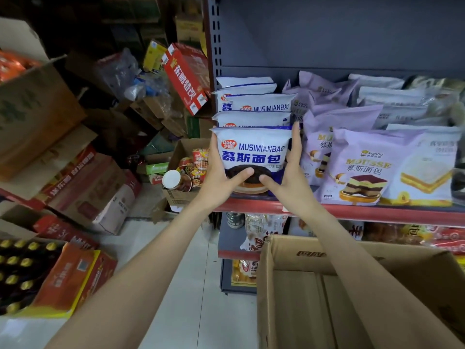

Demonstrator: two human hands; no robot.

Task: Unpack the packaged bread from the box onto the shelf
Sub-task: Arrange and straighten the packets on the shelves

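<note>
— Hands first: what are they doing?
— Left hand (218, 175) and right hand (289, 172) clasp a white-and-blue bread packet (253, 154) by its sides, thumbs across its front.
— Where is it?
— Upright at the near edge of the red-lipped shelf (377, 213), fronting a matching row, left of purple packets (357, 167). An open cardboard box (297, 298) sits near right.

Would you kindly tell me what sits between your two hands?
In the head view, the front white-and-blue bread packet stands between the left hand and right hand.

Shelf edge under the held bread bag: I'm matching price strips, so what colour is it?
Red, seen in the head view: the shelf edge below the bread bag.
</note>
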